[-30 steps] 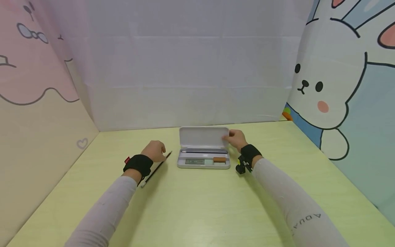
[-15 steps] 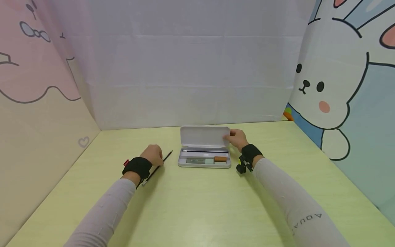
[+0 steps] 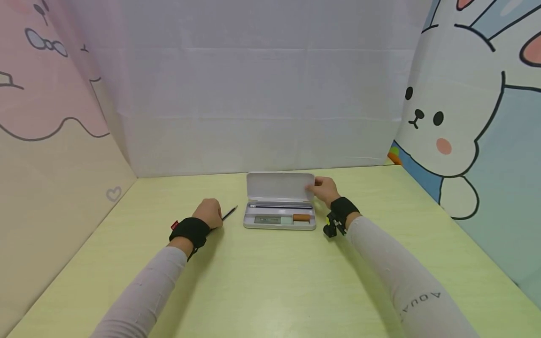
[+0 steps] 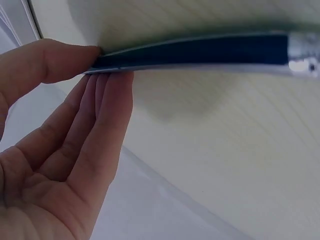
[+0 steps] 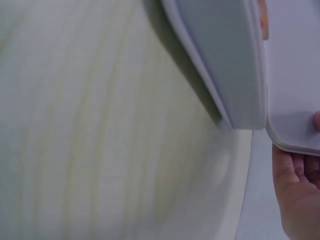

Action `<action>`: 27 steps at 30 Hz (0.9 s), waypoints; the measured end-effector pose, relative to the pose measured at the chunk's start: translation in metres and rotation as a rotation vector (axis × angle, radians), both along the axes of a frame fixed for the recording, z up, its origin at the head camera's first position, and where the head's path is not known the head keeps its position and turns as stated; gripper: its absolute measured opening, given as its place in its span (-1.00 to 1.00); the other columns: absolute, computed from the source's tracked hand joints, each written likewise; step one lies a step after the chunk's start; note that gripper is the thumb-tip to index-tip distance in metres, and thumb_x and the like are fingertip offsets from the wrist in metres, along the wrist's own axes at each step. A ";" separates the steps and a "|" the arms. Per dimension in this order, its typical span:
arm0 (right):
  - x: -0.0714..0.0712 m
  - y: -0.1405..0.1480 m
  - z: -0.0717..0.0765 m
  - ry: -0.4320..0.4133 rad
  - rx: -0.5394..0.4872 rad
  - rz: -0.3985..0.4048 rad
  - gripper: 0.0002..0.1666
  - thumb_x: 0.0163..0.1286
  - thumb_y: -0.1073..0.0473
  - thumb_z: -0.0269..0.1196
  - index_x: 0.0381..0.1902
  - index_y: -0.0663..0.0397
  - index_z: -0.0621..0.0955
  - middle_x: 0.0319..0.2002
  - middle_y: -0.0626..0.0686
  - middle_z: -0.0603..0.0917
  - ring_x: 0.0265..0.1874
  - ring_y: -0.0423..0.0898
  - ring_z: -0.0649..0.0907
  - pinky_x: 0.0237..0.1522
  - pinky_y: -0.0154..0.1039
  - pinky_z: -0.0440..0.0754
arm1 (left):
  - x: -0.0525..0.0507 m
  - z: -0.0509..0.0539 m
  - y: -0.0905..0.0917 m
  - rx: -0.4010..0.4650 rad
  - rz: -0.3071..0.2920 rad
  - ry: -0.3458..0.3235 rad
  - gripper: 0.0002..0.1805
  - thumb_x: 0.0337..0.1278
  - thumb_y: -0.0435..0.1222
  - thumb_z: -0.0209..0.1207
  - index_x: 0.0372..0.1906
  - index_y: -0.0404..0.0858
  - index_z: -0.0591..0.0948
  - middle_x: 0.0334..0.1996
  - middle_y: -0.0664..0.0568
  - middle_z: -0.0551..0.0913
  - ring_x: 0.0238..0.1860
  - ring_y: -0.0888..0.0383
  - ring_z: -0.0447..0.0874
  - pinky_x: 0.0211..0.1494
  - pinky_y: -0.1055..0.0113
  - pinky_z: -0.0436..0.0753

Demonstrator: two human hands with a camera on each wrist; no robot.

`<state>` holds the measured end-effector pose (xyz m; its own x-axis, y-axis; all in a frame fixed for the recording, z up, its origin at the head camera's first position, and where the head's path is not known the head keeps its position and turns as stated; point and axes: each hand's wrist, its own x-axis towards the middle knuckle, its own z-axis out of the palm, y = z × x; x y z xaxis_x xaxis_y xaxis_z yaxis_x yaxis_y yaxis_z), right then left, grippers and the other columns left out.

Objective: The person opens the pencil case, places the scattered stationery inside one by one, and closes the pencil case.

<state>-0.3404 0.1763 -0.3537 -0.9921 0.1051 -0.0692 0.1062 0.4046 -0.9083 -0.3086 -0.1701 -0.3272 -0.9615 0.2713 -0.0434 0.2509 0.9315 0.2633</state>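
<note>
My left hand (image 3: 208,213) pinches a dark pencil (image 3: 230,212) on the table's left side, its tip pointing away toward the back right. In the left wrist view the thumb and fingertips meet on the pencil (image 4: 200,52), and its other end looks pale or silvery. Right of it stands a white pencil case (image 3: 249,224) with its lid (image 3: 274,187) raised. My right hand (image 3: 325,191) holds that lid by its right edge. From the right wrist, some fingers of the hand (image 5: 300,195) show behind the lid (image 5: 295,100) and one fingertip in front.
Inside the case lie another pencil (image 3: 279,207) at the back, a grey-and-white flat piece (image 3: 268,220) and an orange-brown block (image 3: 301,218). The pale wooden table (image 3: 270,281) runs to a white sheet (image 3: 253,94) behind. Printed cartoon panels flank both sides.
My left hand has lowered slightly and closed its fingers on the pencil, whose near end is now hidden from the head view. The right hand and the case have hardly moved.
</note>
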 end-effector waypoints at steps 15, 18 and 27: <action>0.000 0.000 0.000 -0.011 -0.008 -0.007 -0.47 0.37 0.21 0.18 0.24 0.34 0.47 0.21 0.33 0.52 0.21 0.17 0.50 0.31 0.00 0.43 | -0.008 0.006 0.008 0.053 -0.058 0.091 -0.91 -0.14 -0.43 0.36 -0.43 -0.36 0.69 -0.42 -0.11 0.69 -0.40 0.06 0.56 -0.25 0.20 0.59; 0.000 0.001 -0.002 -0.013 -0.001 -0.006 -0.48 0.36 0.20 0.19 0.23 0.34 0.48 0.21 0.32 0.53 0.20 0.17 0.50 0.31 0.00 0.43 | -0.008 0.007 0.012 0.068 -0.082 0.118 -0.91 -0.13 -0.43 0.36 -0.42 -0.34 0.69 -0.43 -0.09 0.69 -0.40 0.07 0.57 -0.24 0.20 0.60; 0.000 0.001 -0.001 -0.019 0.009 -0.007 -0.48 0.36 0.20 0.19 0.22 0.34 0.48 0.21 0.32 0.53 0.20 0.16 0.50 0.30 0.00 0.44 | -0.006 0.020 0.024 0.104 -0.170 0.130 -0.91 -0.13 -0.46 0.32 -0.41 -0.35 0.68 -0.45 -0.09 0.69 -0.40 0.09 0.57 -0.23 0.22 0.59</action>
<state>-0.3403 0.1776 -0.3550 -0.9898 0.1125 -0.0872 0.1263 0.4122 -0.9023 -0.3145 -0.1462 -0.3075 -0.8973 0.4263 0.1147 0.4400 0.8424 0.3110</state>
